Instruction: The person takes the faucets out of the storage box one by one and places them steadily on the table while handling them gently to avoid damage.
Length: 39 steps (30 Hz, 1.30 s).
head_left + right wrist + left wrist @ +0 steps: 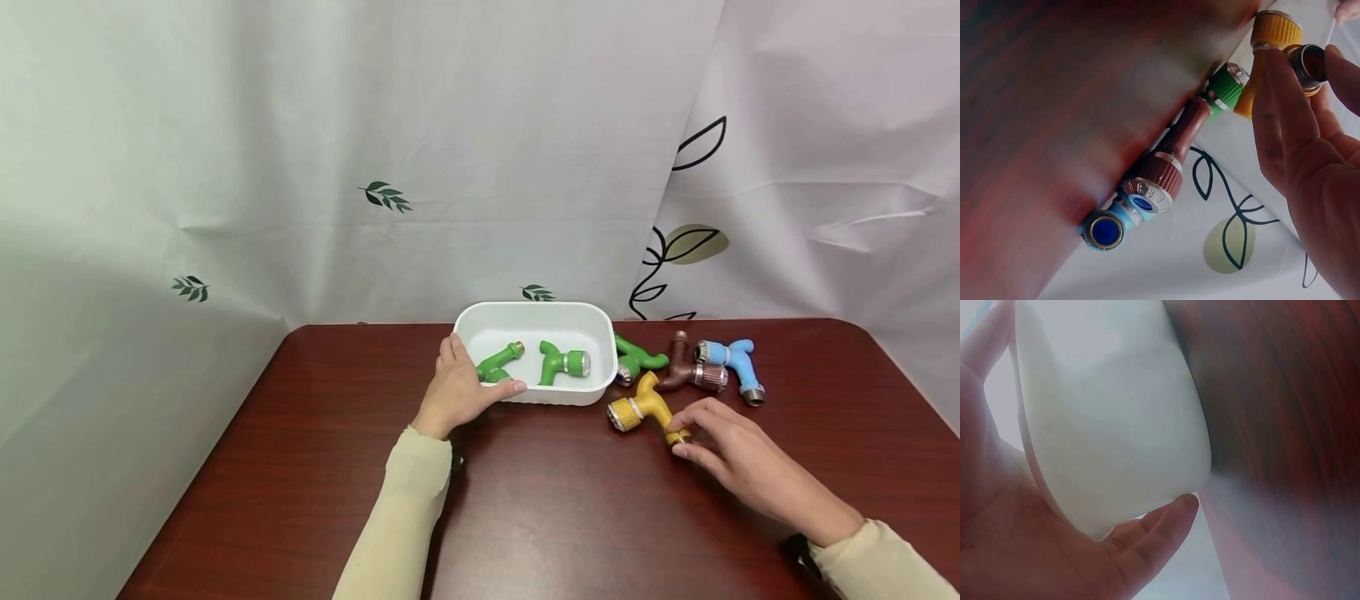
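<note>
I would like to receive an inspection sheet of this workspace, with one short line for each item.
Surface: dark red-brown table with wood grain.
Job's things: white tray holds two green taps; yellow tap is in front of a third green tap, brown tap and light-blue tap, grouped right of the tray.
Clutter: nothing seen besides these.
Hands: left hand grips the tray's left end; right hand pinches the yellow tap's threaded end.
Cables: nothing seen.
Surroundings: pale sheet with leaf prints behind the table.
</note>
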### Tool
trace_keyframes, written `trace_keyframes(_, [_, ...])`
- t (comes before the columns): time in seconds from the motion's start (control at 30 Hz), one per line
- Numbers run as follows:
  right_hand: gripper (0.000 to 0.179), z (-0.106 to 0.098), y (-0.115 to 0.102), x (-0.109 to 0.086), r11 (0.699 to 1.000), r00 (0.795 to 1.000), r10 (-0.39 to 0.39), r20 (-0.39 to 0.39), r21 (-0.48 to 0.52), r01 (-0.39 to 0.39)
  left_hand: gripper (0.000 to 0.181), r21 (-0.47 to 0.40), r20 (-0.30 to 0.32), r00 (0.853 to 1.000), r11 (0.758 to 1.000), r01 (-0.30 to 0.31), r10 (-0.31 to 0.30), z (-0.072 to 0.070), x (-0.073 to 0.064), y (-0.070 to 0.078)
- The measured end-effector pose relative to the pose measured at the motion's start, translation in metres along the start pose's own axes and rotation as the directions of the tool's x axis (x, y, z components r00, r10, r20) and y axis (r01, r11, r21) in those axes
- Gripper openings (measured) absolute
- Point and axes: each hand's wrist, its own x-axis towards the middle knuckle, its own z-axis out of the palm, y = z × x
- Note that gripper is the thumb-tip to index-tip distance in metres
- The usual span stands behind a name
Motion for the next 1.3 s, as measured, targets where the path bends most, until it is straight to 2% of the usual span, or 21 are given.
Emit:
trace_keyframes(0.2, [0.035,0.0012,0.0017,0.0009,1.0,1.0,-0.011,-0.007,0.004,0.011,0.139,-0.002,-0.001,1.0,1.0,0.001,-0.001,-0.0005,-0.0004,0.0002])
trace_keyframes(1.3, [0.03,0.0027,0.0094,0.0054,0.997,0.997,0.068,0.03,-0.035,-0.067,0.138,0.001,-0.004,1.0,1.0,-0.001,0.001,-0.0004,-0.0005,0.0007])
